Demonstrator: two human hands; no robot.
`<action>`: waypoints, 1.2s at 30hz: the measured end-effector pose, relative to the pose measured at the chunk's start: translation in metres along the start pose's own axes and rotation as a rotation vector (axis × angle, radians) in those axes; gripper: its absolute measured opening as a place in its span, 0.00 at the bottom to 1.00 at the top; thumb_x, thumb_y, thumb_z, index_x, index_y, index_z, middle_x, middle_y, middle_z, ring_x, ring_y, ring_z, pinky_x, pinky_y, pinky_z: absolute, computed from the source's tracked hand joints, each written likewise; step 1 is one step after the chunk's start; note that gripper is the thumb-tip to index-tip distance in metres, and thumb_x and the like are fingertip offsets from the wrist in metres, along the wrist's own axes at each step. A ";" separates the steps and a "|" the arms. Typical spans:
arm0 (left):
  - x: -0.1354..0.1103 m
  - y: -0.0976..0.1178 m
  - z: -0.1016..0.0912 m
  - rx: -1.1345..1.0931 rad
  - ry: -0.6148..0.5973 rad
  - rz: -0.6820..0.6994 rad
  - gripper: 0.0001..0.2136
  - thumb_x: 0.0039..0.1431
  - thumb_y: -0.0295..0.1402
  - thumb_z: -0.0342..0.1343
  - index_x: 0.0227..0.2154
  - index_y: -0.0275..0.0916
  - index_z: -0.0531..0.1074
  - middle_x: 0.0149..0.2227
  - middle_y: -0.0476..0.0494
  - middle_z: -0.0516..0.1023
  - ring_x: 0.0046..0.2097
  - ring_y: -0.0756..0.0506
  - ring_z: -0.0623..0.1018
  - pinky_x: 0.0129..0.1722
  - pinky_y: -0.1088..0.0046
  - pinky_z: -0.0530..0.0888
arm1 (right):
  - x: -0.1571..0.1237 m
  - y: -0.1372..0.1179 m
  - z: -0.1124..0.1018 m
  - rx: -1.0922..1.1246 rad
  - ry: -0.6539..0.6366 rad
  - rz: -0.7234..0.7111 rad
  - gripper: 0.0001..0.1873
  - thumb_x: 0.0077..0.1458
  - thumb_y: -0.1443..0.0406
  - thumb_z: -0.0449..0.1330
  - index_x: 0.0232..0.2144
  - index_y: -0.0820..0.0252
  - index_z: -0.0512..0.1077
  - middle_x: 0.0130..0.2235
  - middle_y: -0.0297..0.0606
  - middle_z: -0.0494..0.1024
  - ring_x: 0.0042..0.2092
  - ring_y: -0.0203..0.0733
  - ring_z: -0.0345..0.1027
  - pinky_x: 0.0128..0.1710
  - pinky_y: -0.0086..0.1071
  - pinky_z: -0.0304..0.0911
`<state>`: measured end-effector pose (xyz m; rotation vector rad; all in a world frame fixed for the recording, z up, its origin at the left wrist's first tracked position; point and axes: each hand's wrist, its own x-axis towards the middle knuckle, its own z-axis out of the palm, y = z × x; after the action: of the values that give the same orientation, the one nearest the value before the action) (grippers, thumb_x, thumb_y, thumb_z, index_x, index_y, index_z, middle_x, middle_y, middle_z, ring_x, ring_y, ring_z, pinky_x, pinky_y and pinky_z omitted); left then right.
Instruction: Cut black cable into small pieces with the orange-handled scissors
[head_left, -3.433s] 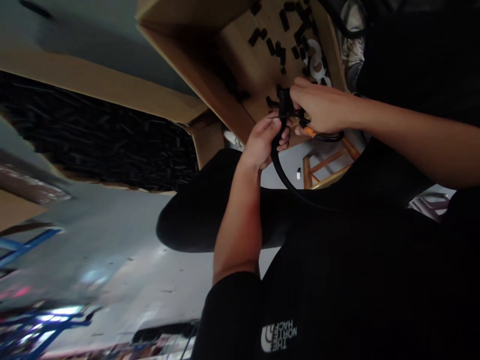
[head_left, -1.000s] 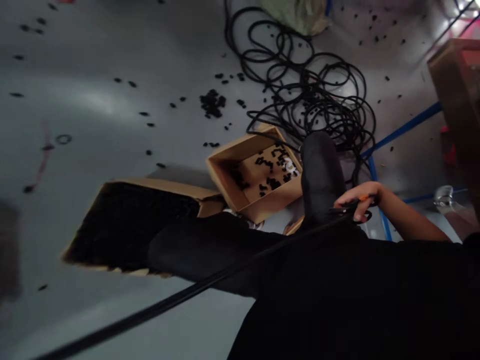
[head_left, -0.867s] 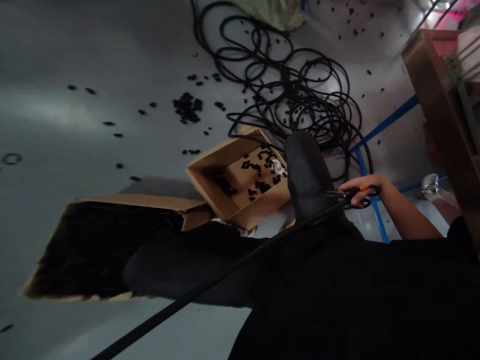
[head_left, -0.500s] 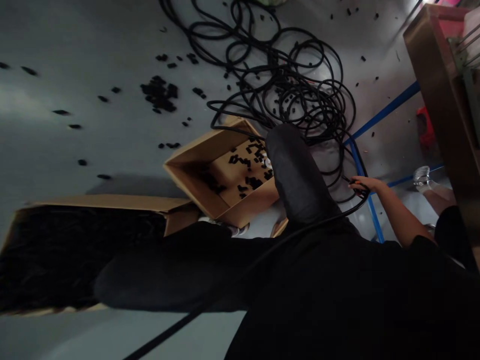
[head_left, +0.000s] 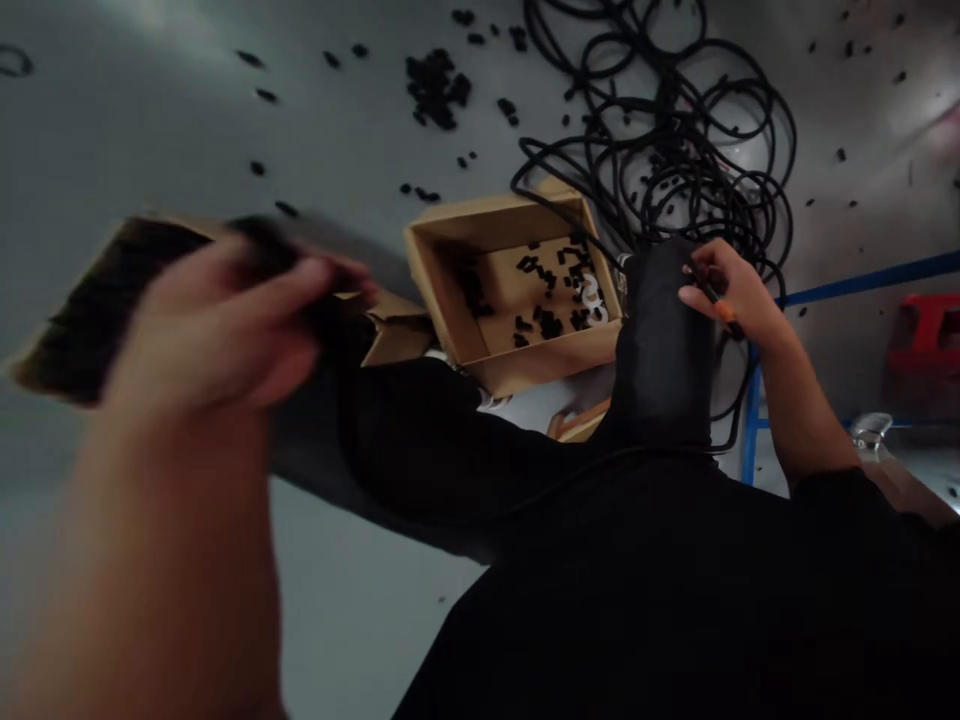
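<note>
Orange-handled cutter point(head_left: 721, 310) is shown clenched in the right hand point(head_left: 729, 288), its long axis slanting from upper left to lower right, with the fingers wrapped around the handle. A black cable point(head_left: 742, 400) is seen dropping from just below that hand, beside the black-clad right knee point(head_left: 664, 340). Both are far nearer the right hand than the left. The left hand point(head_left: 217, 340) is held well apart, raised close to the camera and badly blurred. Its curled fingers point(head_left: 315, 275) are seen against a dark smear, and whether anything is grasped cannot be told. Between the hands, a cardboard box point(head_left: 450, 255) is set on the grey floor, holding black cut pieces point(head_left: 551, 322) and white rings point(head_left: 595, 305). A tangled coil of black cable point(head_left: 675, 130) is spread just beyond the box, and a small heap of black bits point(head_left: 433, 90) lies on the floor nearby. A blue metal frame point(head_left: 847, 275) is seen at right.
</note>
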<state>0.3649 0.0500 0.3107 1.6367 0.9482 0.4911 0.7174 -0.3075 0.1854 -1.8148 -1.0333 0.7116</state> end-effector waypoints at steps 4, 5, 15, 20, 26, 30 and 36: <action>0.053 -0.061 0.035 0.064 -0.080 0.030 0.34 0.48 0.71 0.85 0.40 0.48 0.83 0.31 0.51 0.80 0.31 0.45 0.75 0.39 0.61 0.81 | 0.086 -0.045 0.035 -0.135 -0.315 -0.171 0.29 0.72 0.40 0.76 0.55 0.52 0.75 0.51 0.41 0.82 0.56 0.53 0.77 0.63 0.49 0.79; 0.067 -0.074 0.045 0.048 -0.092 0.022 0.33 0.53 0.71 0.82 0.41 0.48 0.84 0.31 0.51 0.79 0.31 0.45 0.73 0.39 0.61 0.81 | 0.106 -0.048 0.048 -0.154 -0.383 -0.184 0.27 0.74 0.41 0.75 0.55 0.53 0.75 0.50 0.40 0.81 0.56 0.52 0.76 0.62 0.47 0.78; 0.116 -0.151 0.050 -0.323 -0.100 -0.357 0.26 0.46 0.53 0.87 0.39 0.49 0.82 0.42 0.44 0.84 0.46 0.38 0.78 0.61 0.40 0.87 | 0.205 -0.016 0.165 -0.356 -0.656 -0.135 0.22 0.74 0.49 0.73 0.56 0.55 0.74 0.57 0.46 0.79 0.58 0.57 0.76 0.65 0.50 0.74; 0.122 -0.158 0.047 -0.436 -0.142 -0.518 0.23 0.49 0.46 0.85 0.41 0.47 0.81 0.56 0.42 0.89 0.55 0.36 0.82 0.62 0.41 0.89 | 0.201 -0.012 0.180 -0.275 -0.700 -0.108 0.23 0.76 0.50 0.73 0.60 0.55 0.73 0.59 0.46 0.79 0.60 0.58 0.76 0.66 0.51 0.74; 0.121 -0.152 0.055 -0.394 -0.173 -0.616 0.12 0.68 0.41 0.79 0.44 0.46 0.82 0.52 0.38 0.89 0.61 0.30 0.88 0.63 0.41 0.91 | 0.195 -0.022 0.180 -0.276 -0.659 -0.117 0.19 0.78 0.53 0.71 0.61 0.53 0.73 0.61 0.45 0.78 0.59 0.58 0.77 0.64 0.51 0.76; 0.114 -0.152 0.055 -0.395 -0.166 -0.649 0.13 0.67 0.41 0.81 0.44 0.47 0.82 0.44 0.43 0.88 0.55 0.32 0.90 0.63 0.40 0.92 | 0.192 -0.028 0.173 -0.311 -0.648 -0.086 0.18 0.78 0.55 0.70 0.61 0.53 0.73 0.62 0.47 0.77 0.58 0.62 0.79 0.63 0.55 0.77; 0.108 -0.159 0.050 -0.439 -0.142 -0.642 0.18 0.54 0.39 0.85 0.42 0.48 0.85 0.40 0.46 0.86 0.40 0.39 0.85 0.55 0.48 0.94 | 0.187 -0.030 0.172 -0.236 -0.673 -0.082 0.18 0.81 0.53 0.67 0.62 0.53 0.71 0.63 0.47 0.76 0.62 0.63 0.79 0.65 0.57 0.78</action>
<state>0.4139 0.1134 0.1291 0.8926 1.1005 0.1211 0.6597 -0.0640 0.1304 -1.7452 -1.6739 1.2365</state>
